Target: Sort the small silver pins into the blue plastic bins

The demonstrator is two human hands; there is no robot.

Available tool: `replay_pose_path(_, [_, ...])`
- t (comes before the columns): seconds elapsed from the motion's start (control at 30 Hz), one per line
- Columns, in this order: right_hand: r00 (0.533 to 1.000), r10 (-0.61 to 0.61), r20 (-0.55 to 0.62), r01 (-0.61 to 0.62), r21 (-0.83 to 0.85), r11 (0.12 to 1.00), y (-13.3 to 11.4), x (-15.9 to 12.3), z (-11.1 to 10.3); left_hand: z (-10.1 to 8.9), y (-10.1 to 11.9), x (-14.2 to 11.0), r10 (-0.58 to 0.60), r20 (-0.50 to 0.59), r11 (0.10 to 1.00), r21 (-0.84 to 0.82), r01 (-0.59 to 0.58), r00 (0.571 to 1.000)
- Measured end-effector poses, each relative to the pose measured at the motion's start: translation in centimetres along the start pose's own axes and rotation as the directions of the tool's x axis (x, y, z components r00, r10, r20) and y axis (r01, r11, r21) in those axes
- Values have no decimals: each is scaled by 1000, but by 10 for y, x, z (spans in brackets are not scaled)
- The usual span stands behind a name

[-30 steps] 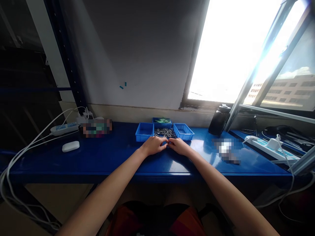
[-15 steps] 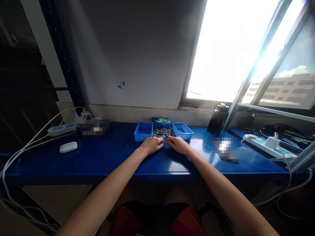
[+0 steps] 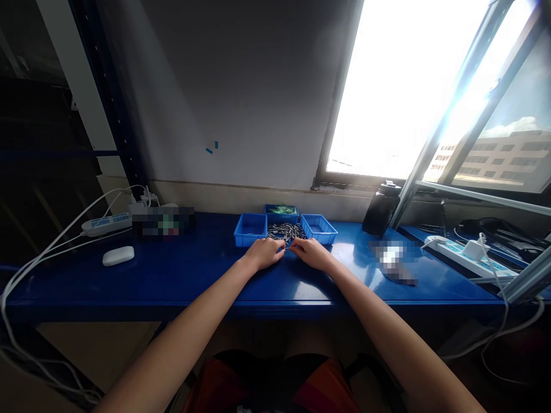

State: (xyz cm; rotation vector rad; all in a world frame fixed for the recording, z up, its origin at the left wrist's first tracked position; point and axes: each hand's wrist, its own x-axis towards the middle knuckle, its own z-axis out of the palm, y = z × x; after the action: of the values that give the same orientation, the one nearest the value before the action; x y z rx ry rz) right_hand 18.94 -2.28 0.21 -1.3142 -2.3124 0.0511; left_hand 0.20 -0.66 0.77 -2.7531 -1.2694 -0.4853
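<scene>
My left hand (image 3: pixel 267 253) and my right hand (image 3: pixel 308 252) almost meet at the middle of the blue table, both with fingers closed in a pinch. A thin, light-coloured piece (image 3: pixel 288 248) spans the small gap between the fingertips; its kind is too small to tell. Just beyond the fingers lies a heap of small, slender metal parts (image 3: pixel 286 230), dark and silvery. A blue bin (image 3: pixel 250 237) stands left of the heap and another blue bin (image 3: pixel 323 233) right of it. Behind it, a third blue bin (image 3: pixel 281 218) holds green, shiny material.
A black bottle (image 3: pixel 381 209) stands at the back right, near a blurred object (image 3: pixel 394 261). Power strips (image 3: pixel 473 255) with cables lie at both ends of the table (image 3: pixel 181 281). A white rounded case (image 3: pixel 118 256) rests on the left. The wall borders the rear edge.
Both hands keep nearly the same place and pinch. The thin piece between the fingertips shows as a light line now. The view has shifted very slightly.
</scene>
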Motion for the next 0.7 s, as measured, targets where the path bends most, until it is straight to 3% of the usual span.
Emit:
replay_pose_path(0.27, [999,-26,20,26,-1,1000,2,0,1,-3,1,-1,17,-53,1000,1,-17,998])
replay_pose_path(0.7, [999,-10,52,9,17,1000,1,0,2,-11,9,-5,148,-88,985,-70,-155,985])
